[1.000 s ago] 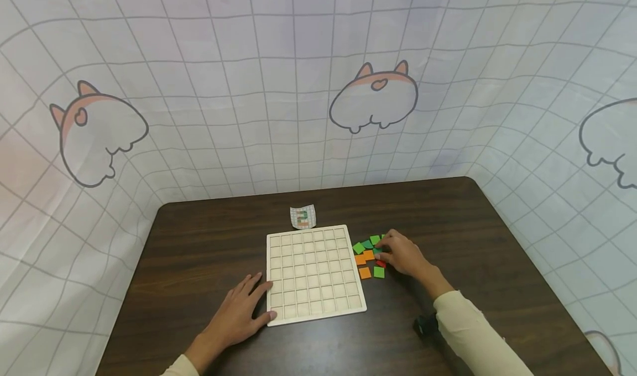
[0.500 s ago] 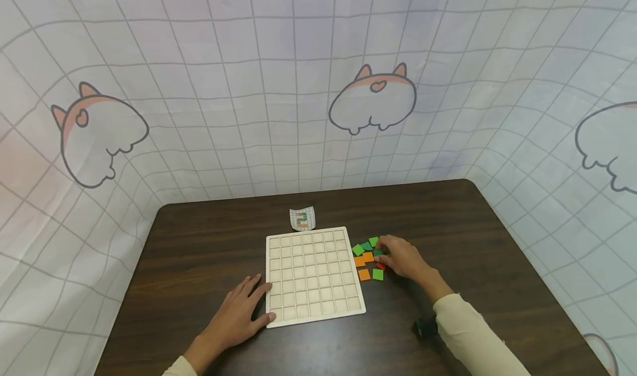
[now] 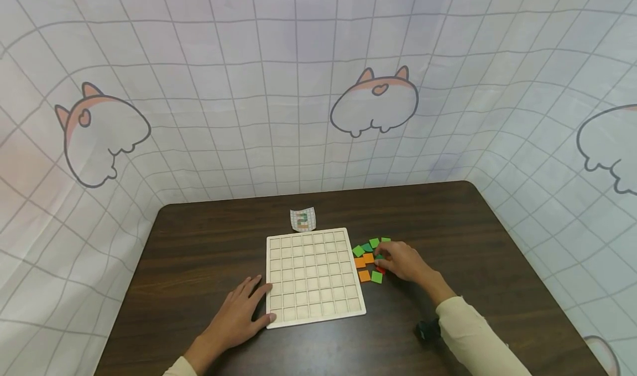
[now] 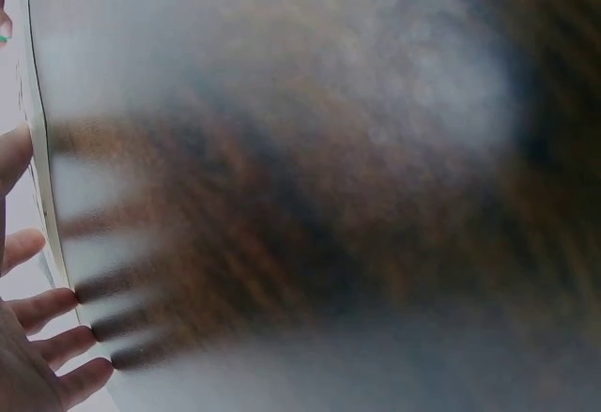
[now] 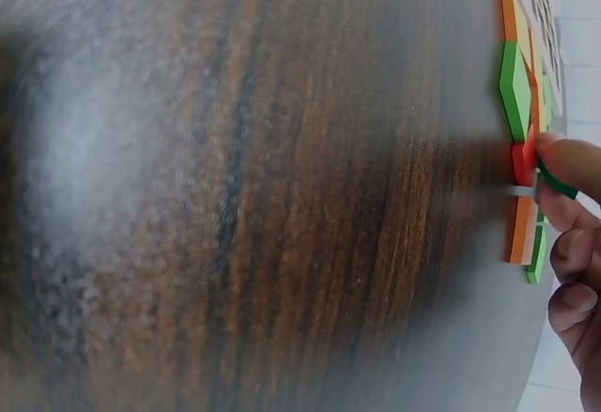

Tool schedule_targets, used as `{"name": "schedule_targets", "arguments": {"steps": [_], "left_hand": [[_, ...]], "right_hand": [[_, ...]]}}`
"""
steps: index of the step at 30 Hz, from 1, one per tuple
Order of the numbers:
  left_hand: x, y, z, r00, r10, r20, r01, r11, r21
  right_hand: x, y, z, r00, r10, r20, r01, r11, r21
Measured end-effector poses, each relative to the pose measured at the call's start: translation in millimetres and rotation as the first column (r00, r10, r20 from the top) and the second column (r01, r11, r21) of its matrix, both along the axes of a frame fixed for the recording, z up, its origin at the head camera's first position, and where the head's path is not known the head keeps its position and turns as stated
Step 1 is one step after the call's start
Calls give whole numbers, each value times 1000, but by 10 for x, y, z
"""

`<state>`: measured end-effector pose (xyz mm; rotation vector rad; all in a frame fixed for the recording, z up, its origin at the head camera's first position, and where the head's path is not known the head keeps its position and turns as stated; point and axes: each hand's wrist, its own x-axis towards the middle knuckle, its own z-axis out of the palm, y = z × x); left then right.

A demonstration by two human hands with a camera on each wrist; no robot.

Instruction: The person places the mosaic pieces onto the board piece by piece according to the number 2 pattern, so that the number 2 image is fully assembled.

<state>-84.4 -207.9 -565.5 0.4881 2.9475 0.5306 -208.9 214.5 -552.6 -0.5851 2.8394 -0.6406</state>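
A pale square grid board point(image 3: 313, 276) lies on the table. My left hand point(image 3: 236, 315) rests spread at its left side, with thumb and index fingertip on the rim. On the board's right, my right hand point(image 3: 405, 261) is over a loose group of small square tiles. Between its thumb and finger it pinches a dark green tile point(image 5: 560, 183), seen edge-on in the right wrist view. Around it lie light green tiles point(image 3: 376, 277), orange tiles point(image 3: 365, 276) and a red tile point(image 3: 381, 269) partly hidden by the hand. The left wrist view shows the left fingertips point(image 4: 89, 379) touching the table.
Behind the board stands a small curled paper card point(image 3: 303, 219) with a coloured grid pattern. A dark object point(image 3: 427, 330) sits by the right sleeve. A white grid-patterned curtain point(image 3: 278, 116) surrounds the dark wooden table point(image 3: 209, 226).
My right hand has shifted slightly, and a light green tile behind it shows more fully. The light green tile nearest me has turned a little. My left hand stays in place.
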Motion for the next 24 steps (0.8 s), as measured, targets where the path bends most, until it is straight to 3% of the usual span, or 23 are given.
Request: {"name": "schedule_targets", "arguments": {"steps": [13,24], "left_hand": [[13,2,10,1000,-5,-2,5,1000,16],[13,12,27,1000,1,12,-1,1000,11]], "right_hand": [[42,-62,47,999,-22,31,22,1000,-7],[64,-112,54,999,40,-14,-41,997,-63]]}}
